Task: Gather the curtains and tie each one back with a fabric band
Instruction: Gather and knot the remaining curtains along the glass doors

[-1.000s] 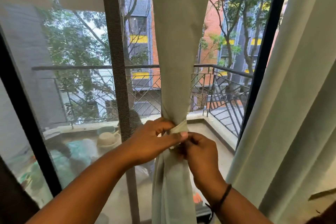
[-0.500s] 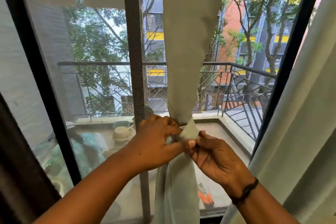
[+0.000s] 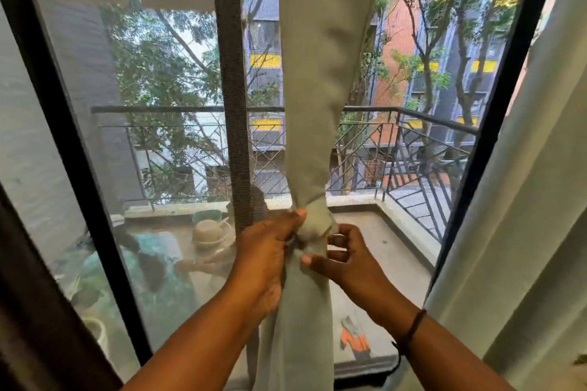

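A: Balcony behind the glass, dark window frame (image 3: 230, 98) upright dead centre. Status at the grip?

B: Left hand (image 3: 265, 247) is curled round the gathered curtain (image 3: 313, 73) from the left side, fingers pinching at the fabric band (image 3: 314, 225) where it crosses the front. Right hand (image 3: 344, 259) comes in from the right, thumb and fingers bent, pinching the band's lower edge. Both are clenched on the band, not released.

A: Band position?

B: Wrapped round the curtain at its narrowest point, roughly level with the balcony floor edge. Same pale fabric as the curtain. Whether it is knotted, cannot tell; the fingers cover the join.

A: Curtain shape?

B: Wide at the top, pinched to a neck at the band, then hanging straight down between the two forearms.

A: Anything else near?

B: Dark cord bracelet (image 3: 411, 330) on the right wrist. Second curtain (image 3: 524, 216) hangs loose at the right edge, not banded. Outside: metal railing (image 3: 409, 124) round the balcony, a pale cup on a saucer (image 3: 208, 230) on a low surface left of the frame, an orange item (image 3: 354, 340) on the balcony floor. Trees and an apartment block beyond.
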